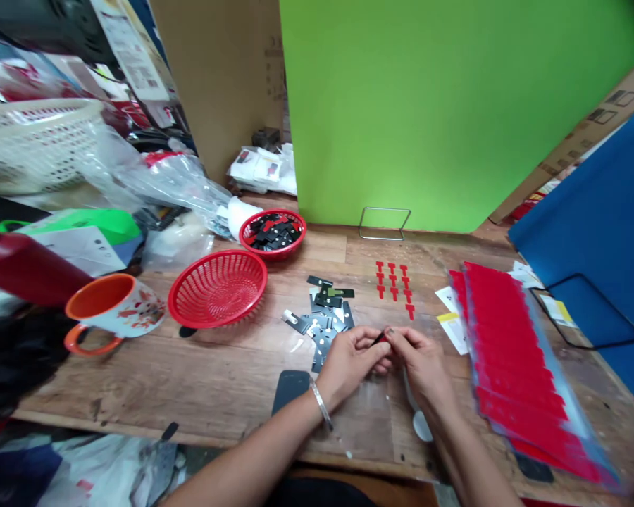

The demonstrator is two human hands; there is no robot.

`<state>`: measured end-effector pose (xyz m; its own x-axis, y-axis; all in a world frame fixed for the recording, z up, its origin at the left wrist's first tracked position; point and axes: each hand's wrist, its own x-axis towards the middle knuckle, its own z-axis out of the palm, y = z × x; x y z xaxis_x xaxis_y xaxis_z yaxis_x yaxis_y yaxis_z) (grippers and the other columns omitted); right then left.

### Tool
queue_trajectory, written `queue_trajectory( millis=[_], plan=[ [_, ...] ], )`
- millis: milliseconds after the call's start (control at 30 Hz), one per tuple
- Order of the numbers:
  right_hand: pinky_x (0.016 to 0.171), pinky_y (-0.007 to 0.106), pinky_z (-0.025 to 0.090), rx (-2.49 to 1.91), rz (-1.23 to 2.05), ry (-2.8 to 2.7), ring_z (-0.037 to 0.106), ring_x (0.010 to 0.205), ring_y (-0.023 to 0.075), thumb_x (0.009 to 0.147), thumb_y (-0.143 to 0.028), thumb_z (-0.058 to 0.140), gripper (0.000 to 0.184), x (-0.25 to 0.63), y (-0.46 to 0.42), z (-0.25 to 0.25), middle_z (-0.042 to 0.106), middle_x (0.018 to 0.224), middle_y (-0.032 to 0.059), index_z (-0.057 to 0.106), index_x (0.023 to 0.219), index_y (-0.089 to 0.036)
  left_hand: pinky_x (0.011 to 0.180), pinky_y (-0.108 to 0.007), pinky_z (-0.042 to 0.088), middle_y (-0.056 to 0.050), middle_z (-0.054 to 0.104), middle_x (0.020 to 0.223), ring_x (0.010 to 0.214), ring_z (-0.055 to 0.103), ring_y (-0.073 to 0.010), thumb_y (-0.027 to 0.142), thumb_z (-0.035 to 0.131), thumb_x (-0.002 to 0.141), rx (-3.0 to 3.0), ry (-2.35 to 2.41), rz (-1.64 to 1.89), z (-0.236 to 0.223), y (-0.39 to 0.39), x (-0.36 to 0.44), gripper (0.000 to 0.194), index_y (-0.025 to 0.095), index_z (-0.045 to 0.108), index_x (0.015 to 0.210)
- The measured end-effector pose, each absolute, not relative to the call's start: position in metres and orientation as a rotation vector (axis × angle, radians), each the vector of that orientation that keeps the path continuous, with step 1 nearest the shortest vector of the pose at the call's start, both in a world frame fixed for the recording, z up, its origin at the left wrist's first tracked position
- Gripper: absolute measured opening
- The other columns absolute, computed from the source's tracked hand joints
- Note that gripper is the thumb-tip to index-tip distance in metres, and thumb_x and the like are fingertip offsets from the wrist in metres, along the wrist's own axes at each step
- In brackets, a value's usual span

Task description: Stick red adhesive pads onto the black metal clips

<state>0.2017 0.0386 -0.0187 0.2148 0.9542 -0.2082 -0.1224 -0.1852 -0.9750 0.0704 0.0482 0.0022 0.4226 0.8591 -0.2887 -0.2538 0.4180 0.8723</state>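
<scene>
My left hand (355, 355) and my right hand (416, 355) meet over the table's near side, fingertips pinched together. Between them shows a small black strip (379, 338) with a bit of red at its edge; fingers cover most of it. The left hand grips the strip, and the right finger and thumb press at its end. Just left of my hands lies a loose pile of black and silvery metal strips (325, 327). Beyond the right hand, small red T-shaped pieces (394, 280) are laid out in rows.
An empty red basket (219, 292) stands left, with a red basket of black and red pieces (273, 236) behind it. An orange-rimmed mug (121, 310) is further left. Red sheets in plastic (518, 366) lie right. A green board (427, 113) closes off the back.
</scene>
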Motion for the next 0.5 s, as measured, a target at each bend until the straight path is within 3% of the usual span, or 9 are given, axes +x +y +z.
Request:
queue_trajectory(
  millis=[100, 233, 400, 500],
  plan=[
    [0.047, 0.021, 0.037, -1.337, 1.314, -0.819, 0.048, 0.051, 0.0107, 0.072, -0.043, 0.062, 0.029, 0.197, 0.036, -0.021, 0.059, 0.058, 0.0008, 0.066, 0.068, -0.015, 0.050, -0.021, 0.048, -0.008, 0.066, 0.069, 0.052, 0.059, -0.0109, 0.035, 0.068, 0.066, 0.879, 0.944, 0.771, 0.000, 0.057, 0.064, 0.031, 0.009, 0.060, 0.081],
    [0.050, 0.020, 0.038, -1.394, 1.313, -0.779, 0.050, 0.056, 0.0104, 0.074, -0.047, 0.059, 0.036, 0.198, 0.032, -0.020, 0.062, 0.068, 0.0036, 0.068, 0.084, -0.014, 0.049, -0.021, 0.047, -0.005, 0.065, 0.066, 0.050, 0.058, -0.0100, 0.030, 0.065, 0.068, 1.080, 1.077, 0.873, 0.009, 0.103, 0.031, 0.025, 0.011, 0.061, 0.082],
    [0.050, 0.020, 0.038, -1.439, 1.297, -0.809, 0.050, 0.057, 0.0101, 0.074, -0.046, 0.060, 0.036, 0.204, 0.027, -0.023, 0.062, 0.069, 0.0042, 0.068, 0.086, -0.013, 0.066, -0.028, 0.050, -0.008, 0.068, 0.076, 0.066, 0.063, -0.0156, 0.027, 0.059, 0.072, 1.520, 1.450, 1.186, 0.045, 0.198, -0.044, 0.023, 0.010, 0.062, 0.088],
    [0.051, 0.019, 0.037, -1.414, 1.332, -0.821, 0.049, 0.058, 0.0100, 0.074, -0.045, 0.060, 0.034, 0.203, 0.026, -0.027, 0.062, 0.069, 0.0036, 0.068, 0.084, -0.014, 0.082, -0.032, 0.046, -0.010, 0.067, 0.091, 0.085, 0.061, -0.0194, 0.024, 0.061, 0.069, 1.662, 1.679, 1.255, 0.065, 0.234, -0.077, 0.028, 0.010, 0.062, 0.094]
  ],
)
